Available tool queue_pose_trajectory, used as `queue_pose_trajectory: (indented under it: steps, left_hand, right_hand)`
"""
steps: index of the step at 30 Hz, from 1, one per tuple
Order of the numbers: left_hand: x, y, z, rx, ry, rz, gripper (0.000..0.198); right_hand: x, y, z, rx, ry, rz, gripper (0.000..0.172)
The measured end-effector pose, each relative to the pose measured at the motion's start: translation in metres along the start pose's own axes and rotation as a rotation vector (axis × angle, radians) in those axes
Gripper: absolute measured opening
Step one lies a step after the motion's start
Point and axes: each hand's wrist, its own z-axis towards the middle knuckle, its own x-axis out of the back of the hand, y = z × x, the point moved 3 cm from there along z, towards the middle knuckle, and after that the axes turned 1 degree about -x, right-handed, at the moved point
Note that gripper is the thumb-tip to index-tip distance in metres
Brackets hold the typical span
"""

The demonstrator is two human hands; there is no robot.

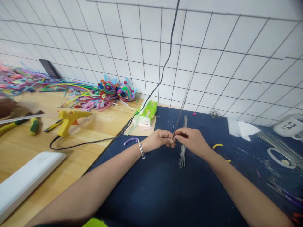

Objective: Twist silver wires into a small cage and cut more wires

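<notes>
Two hands are ours: left hand [163, 139] and right hand [193, 142], each grip closed on thin wires [179, 117] that slant up toward the far side; a wire bundle [182, 157] lies beneath the right hand on the blue mat [151, 192].

craft wkshp, glue gun [67, 122], pipe cleaners [26, 79]

Thin dark-grey wires [179, 118]: upper ends blurred vs. white tiled wall [151, 47], lower ends hidden in bare L hand [164, 138] & bare R hand [193, 138]. Straight silver-grey wire bundle [182, 157]: mid-section partly hidden by R hand. Co-worker's hand [6, 106]: blurred, cut by L edge. Long white rounded box [30, 179]: cut, same edge. White mug w/ black digits [287, 126]: cut by R edge. Lime-green patch [94, 223]: cut at btm, can't ID.
</notes>
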Motion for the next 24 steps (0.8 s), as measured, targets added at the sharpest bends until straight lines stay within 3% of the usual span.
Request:
queue_pose_trajectory:
  steps: [5, 14, 24]
  left_hand:
    - [0.003, -0.007, 0.003, 0.019, -0.003, 0.051, 0.017]
    - [0.004, -0.019, 0.003, 0.045, -0.017, 0.123, 0.017]
    - [0.008, -0.014, 0.002, 0.014, -0.073, 0.182, 0.011]
  right_hand:
    - [-0.017, 0.023, 0.003, -0.162, -0.005, 0.423, 0.02]
    - [-0.022, 0.022, -0.001, -0.056, 0.099, 0.198, 0.014]
    - [-0.034, 0.022, -0.001, -0.114, 0.069, 0.31, 0.011]
